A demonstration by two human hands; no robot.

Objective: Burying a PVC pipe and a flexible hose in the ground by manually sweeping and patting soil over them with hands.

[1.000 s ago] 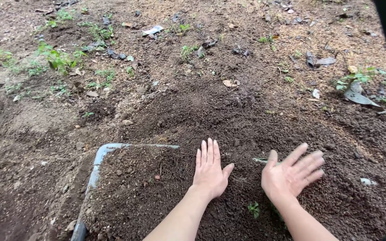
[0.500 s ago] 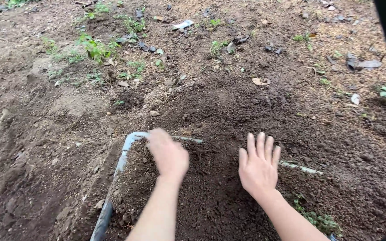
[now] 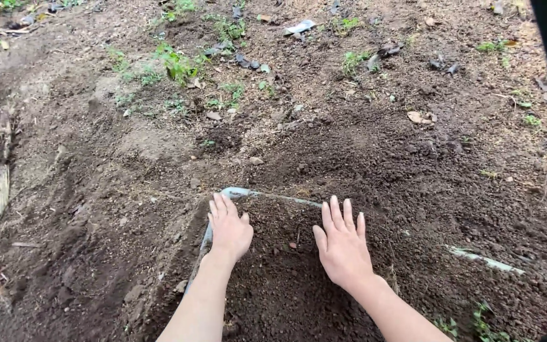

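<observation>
1. Dark soil (image 3: 286,278), heaped loose in the lower middle of the view, partly burying a pale blue-grey frame edge (image 3: 248,193).
2. Fingers (image 3: 340,218) flat and close together on both hands, gripping nothing; palms pressed down, likely to level the heap.
3. Left hand (image 3: 229,231) touching the frame's corner; right hand (image 3: 344,250) just beside, on bare soil.
4. Farther out: green weeds (image 3: 175,63), a pale strip (image 3: 485,258).
5. Versus half a second ago: left hand uncurled and flattened; both now parallel.

The left hand (image 3: 228,229) and right hand (image 3: 343,247) are laid flat, side by side, on the soil mound (image 3: 286,291), with the pale frame edge (image 3: 248,192) just beyond the fingertips and weeds (image 3: 178,63) farther behind.
</observation>
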